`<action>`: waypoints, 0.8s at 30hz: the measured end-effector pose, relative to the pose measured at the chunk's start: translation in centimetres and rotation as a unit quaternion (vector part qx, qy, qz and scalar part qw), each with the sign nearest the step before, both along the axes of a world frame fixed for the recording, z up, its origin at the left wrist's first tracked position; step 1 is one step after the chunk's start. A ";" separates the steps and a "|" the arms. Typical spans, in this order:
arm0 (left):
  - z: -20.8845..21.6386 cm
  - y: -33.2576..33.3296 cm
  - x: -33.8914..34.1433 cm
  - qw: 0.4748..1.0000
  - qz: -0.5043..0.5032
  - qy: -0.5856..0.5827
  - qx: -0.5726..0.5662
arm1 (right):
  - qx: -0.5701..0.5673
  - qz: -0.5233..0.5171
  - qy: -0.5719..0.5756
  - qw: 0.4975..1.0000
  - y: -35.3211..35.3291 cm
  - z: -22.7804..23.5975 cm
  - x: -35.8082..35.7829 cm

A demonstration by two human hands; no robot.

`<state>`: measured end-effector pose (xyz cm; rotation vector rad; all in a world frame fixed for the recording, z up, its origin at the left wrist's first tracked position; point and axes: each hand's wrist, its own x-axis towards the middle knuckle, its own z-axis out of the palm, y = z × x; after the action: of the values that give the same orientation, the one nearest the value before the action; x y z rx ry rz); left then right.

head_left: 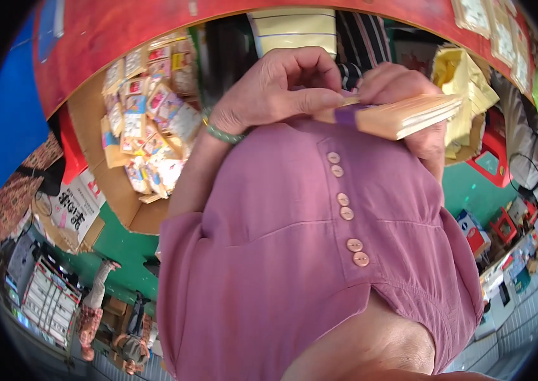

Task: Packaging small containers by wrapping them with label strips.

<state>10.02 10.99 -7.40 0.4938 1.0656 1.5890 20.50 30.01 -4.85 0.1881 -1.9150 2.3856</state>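
In front of my chest is a thin stack of tan paper packets (402, 115), its pale layered edges showing, with a purple band (346, 115) around one end. My right hand (396, 86) is closed around the back of the stack, its fingers curled over the top edge. My left hand (278, 86), with a green bangle at the wrist, is closed at the banded end. Its thumb lies along the top edge, and the curled fingertips are partly hidden. To the left stands an open cardboard box (139, 219) heaped with small colourful packets (148, 117).
A red table (104, 38) curves across the far side, with more packets (475, 16) at its right. Yellow paper (465, 89) fills a container on the right, near a red stool (494, 152). Two people (94, 311) appear at lower left on the green floor (123, 260).
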 end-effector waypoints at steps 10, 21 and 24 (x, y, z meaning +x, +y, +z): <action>1.9 -1.2 1.0 0.884 0.179 0.433 -0.006 | 0.004 -0.023 -0.106 0.994 -0.9 0.4 -1.0; 3.2 -1.5 1.2 0.810 0.267 0.521 -0.037 | 0.096 -0.055 -0.069 0.991 -2.2 1.8 -2.5; 2.7 -3.0 1.6 0.762 0.284 0.570 -0.114 | 0.064 0.021 -0.143 0.987 -2.4 2.0 -4.2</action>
<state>11.58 8.01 -4.71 1.1064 2.4975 1.5664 16.26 27.62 -2.81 -0.1142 -2.2083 2.4301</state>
